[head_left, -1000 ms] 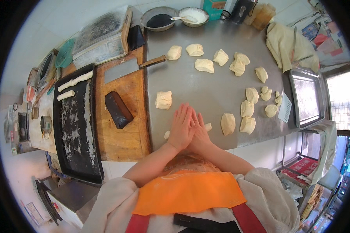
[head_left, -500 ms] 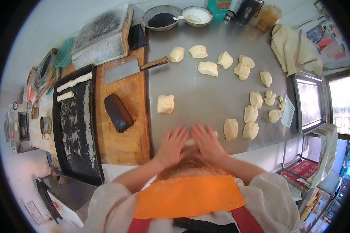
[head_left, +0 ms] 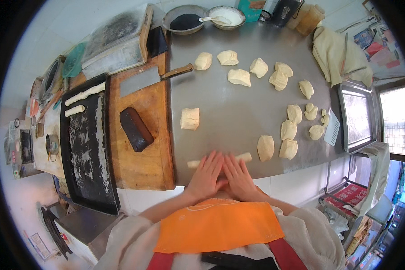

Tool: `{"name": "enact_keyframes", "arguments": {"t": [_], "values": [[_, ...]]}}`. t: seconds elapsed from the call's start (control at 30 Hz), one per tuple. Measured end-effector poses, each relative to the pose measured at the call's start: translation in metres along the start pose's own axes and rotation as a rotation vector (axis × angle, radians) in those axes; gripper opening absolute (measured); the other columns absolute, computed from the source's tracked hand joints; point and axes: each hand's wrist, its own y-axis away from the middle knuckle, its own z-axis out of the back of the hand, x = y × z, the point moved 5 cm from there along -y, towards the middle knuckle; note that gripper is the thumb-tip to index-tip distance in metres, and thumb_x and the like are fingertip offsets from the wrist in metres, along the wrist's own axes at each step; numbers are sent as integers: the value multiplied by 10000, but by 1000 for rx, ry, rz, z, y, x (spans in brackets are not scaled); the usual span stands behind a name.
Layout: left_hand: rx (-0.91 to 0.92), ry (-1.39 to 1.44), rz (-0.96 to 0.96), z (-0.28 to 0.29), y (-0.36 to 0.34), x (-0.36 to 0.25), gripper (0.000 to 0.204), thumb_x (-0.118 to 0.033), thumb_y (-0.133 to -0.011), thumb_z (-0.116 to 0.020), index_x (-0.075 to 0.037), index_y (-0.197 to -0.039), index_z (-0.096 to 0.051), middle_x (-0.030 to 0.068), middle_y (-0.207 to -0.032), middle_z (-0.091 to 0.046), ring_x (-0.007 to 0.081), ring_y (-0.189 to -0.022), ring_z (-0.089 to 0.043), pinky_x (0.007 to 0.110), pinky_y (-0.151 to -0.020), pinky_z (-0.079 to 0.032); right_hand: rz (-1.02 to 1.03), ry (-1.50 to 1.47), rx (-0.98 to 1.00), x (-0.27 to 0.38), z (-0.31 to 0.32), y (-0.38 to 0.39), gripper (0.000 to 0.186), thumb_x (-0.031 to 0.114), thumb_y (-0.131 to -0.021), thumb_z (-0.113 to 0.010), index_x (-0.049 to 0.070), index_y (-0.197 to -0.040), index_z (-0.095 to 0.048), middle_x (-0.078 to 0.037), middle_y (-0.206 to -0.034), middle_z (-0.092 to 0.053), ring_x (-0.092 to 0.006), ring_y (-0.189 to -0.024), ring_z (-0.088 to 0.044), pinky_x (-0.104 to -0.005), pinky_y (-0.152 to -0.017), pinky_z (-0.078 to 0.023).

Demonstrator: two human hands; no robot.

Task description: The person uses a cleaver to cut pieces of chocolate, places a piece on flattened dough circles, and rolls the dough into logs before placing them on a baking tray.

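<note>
My left hand and my right hand lie flat with stretched fingers over a pale dough rope, near the front edge of the steel tabletop. The fingertips nearly meet in the middle, hiding that part of the rope, while both ends show beside them. A squarish dough piece sits ahead of my left hand, and an oval piece to the right. Several more chunks are spread across the back and right.
Left are a wooden board with a cleaver and dark block, and a black tray holding dough strips. Bowls line the back. At right are a scraper, cloth and metal tray.
Both hands have come toward me from farther up the table, separated, then drawn close again. The dough rope's two ends now show more on either side of them.
</note>
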Motion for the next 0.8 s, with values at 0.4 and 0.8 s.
{"name": "enact_keyframes", "arguments": {"t": [0.4, 0.8], "values": [[84, -255, 76, 26, -5, 22, 816, -509, -885, -680, -18, -1492, -439, 125, -1606, -355, 331, -1528, -231, 611, -1216, -160, 60, 110, 27, -26, 16, -22, 896, 501, -855, -682, -19, -1513, -367, -163, -1599, -353, -324, -1511, -268, -532, -1220, -199], [-223, 12, 338, 65, -5, 54, 861, -199, -743, -854, -1, -1462, -425, 203, -1425, -518, 397, -1336, -475, 468, -1097, -418, -72, -263, -163, -71, 71, -49, 760, 198, -776, -804, 28, -1432, -460, -168, -1456, -496, -353, -1391, -422, -483, -1162, -339]]}}
